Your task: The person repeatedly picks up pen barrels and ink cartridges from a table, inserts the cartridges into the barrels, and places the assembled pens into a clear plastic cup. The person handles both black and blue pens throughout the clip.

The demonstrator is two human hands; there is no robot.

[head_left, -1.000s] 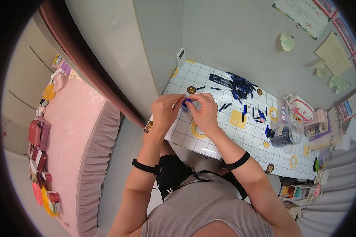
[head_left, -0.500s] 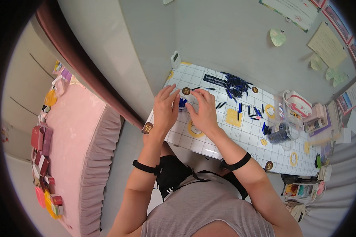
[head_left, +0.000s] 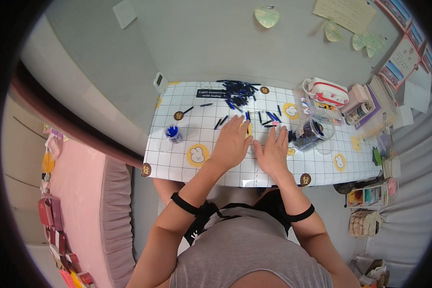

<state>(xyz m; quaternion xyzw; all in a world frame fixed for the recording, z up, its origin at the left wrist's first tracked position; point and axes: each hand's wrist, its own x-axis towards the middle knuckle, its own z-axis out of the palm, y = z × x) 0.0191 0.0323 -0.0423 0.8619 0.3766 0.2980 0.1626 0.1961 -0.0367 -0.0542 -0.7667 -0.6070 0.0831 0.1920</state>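
Observation:
My left hand (head_left: 230, 146) is over the middle of the desk, palm down, fingers stretched out, holding nothing I can see. Beside it, a little to the right, my right hand (head_left: 274, 156) is also open, its fingertips close to a few loose blue and black sticks (head_left: 272, 116) that look like pen ink cartridges. A small clear cup (head_left: 176, 138) with blue cartridges in it stands to the left of my hands. Farther back lies a heap of dark cartridges (head_left: 240, 91). A clear round jar (head_left: 317, 137) with more dark cartridges lies tilted on the right.
The desk (head_left: 177, 175) has a white grid cover. At its right stand a white and red pencil case (head_left: 327, 92), a clear box and notebooks (head_left: 377, 103). A small white device (head_left: 161, 82) is at the back left corner. A pink bed (head_left: 84, 192) lies left.
Both hands have left the small cup and moved right to the middle of the desk. The cup now stands alone. The whole view has shifted, so the desk appears farther left.

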